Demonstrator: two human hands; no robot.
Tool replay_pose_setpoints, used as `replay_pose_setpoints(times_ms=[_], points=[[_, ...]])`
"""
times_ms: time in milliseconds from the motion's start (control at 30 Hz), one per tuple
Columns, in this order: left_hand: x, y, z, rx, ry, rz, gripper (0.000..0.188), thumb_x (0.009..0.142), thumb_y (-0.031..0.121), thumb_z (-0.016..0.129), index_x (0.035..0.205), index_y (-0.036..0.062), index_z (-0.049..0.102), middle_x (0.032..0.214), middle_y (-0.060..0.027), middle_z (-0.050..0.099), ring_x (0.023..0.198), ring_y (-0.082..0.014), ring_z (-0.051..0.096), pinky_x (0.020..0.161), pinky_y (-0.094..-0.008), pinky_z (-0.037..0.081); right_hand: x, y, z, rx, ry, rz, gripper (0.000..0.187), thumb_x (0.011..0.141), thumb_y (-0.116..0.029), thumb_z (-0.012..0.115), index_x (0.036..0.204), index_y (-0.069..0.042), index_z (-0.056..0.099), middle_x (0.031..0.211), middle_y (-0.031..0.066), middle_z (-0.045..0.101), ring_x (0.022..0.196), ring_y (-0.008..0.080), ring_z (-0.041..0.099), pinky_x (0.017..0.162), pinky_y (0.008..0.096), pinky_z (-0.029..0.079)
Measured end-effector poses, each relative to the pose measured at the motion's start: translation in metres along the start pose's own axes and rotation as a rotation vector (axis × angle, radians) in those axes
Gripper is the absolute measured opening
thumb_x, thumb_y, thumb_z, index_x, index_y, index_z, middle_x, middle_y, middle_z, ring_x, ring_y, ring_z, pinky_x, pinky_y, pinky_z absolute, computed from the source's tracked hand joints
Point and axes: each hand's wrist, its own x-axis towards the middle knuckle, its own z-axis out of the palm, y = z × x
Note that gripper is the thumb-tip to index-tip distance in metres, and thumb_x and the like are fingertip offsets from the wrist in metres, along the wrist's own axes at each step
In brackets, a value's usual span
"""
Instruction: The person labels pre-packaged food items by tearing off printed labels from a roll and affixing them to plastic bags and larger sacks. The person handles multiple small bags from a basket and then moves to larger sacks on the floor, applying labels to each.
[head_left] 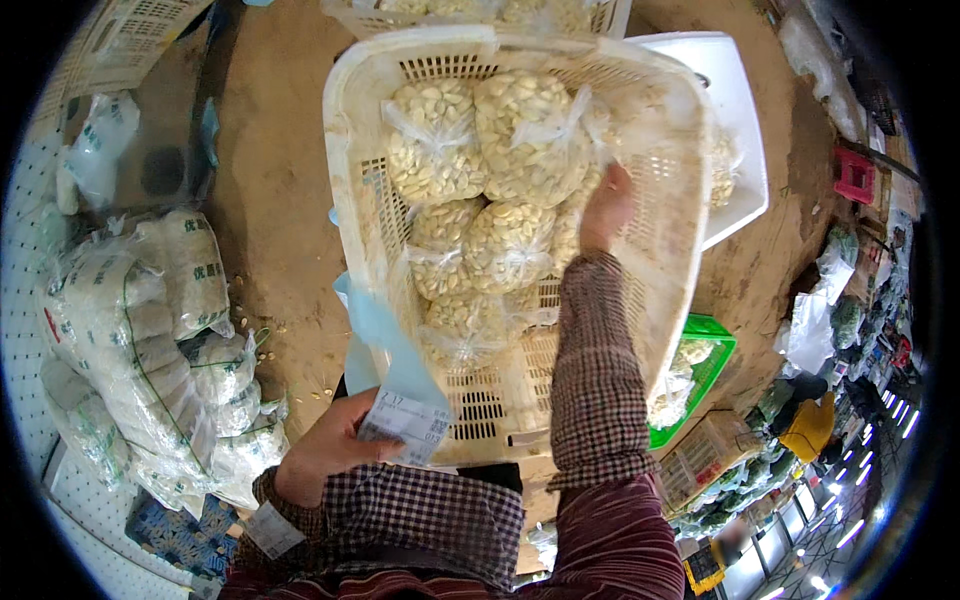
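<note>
A strip of printed labels on pale blue backing (405, 350) is pinched in my left hand (330, 440), in front of the basket's near left corner. Inside the white plastic basket (690, 250), my right hand (608, 205) reaches along the right side of the bags. Its fingers are partly turned away, and their grip does not show clearly. Beside it sits a knotted clear bag of peeled garlic cloves (530, 140). Several similar bags, including a nearer bag of garlic (510, 245), fill the basket's left and middle. A loose label (273, 530) clings to my left sleeve.
Large wrapped white sacks (130, 330) are piled at the left. A white foam box (745, 190) and a green crate (715, 390) stand right of the basket, both with garlic inside. Another crate with bags (350, 18) lies beyond. A red crate (853, 175) is farther right.
</note>
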Motion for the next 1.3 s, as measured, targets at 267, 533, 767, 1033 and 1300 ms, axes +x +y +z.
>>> replay_pose_setpoints(times_ms=[267,533,767,1033,1300], points=[[-0.010,0.011,-0.014,-0.140,0.205,-0.054,0.052,0.071,-0.005,0.055,0.118,0.0011,0.034,0.096,-0.0053,0.054,0.087,-0.0125,0.052,0.074,-0.0263,0.043,-0.118,-0.055,0.037,-0.217,-0.497,-0.199,0.048,0.075,-0.021,0.055,0.119,-0.015,0.037,0.131,0.0114,0.022,0.120,0.0401,0.014,0.093,0.0516,0.018],[-0.005,0.010,0.012,-0.079,0.120,0.178,0.053,0.067,-0.011,0.054,0.116,0.0005,0.036,0.100,-0.0069,0.054,0.093,-0.0152,0.051,0.078,-0.0277,0.041,-0.013,-0.034,0.073,-0.193,-0.255,-0.045,0.031,0.072,-0.023,0.056,0.101,-0.012,0.051,0.104,0.0106,0.045,0.091,0.0247,0.042,0.074,0.0406,0.033],[-0.028,0.020,0.083,0.038,0.304,0.170,0.054,0.061,-0.011,0.054,0.113,-0.0010,0.039,0.102,-0.0108,0.053,0.095,-0.0189,0.052,0.082,-0.0310,0.041,-0.070,-0.072,-0.113,0.981,-0.406,0.626,0.019,0.080,-0.019,0.050,0.078,-0.001,0.056,0.068,0.0028,0.052,0.064,0.0107,0.044,0.059,0.0249,0.035],[-0.033,0.044,0.143,0.238,-0.019,0.291,0.056,0.069,-0.005,0.059,0.119,0.0000,0.034,0.104,-0.0043,0.050,0.095,-0.0119,0.049,0.081,-0.0263,0.040,-0.140,-0.041,-0.429,0.885,0.241,0.844,0.008,0.078,-0.008,0.047,0.074,-0.003,0.052,0.069,0.0016,0.049,0.062,0.0096,0.044,0.053,0.0221,0.034],[-0.032,0.051,0.164,0.087,-0.081,0.343,0.057,0.067,-0.003,0.063,0.118,-0.0008,0.036,0.104,-0.0053,0.052,0.093,-0.0124,0.051,0.079,-0.0263,0.041,-0.213,0.116,-0.465,0.103,0.181,0.945,0.018,0.082,-0.017,0.048,0.082,-0.001,0.056,0.069,0.0005,0.049,0.060,0.0084,0.043,0.052,0.0210,0.033]])
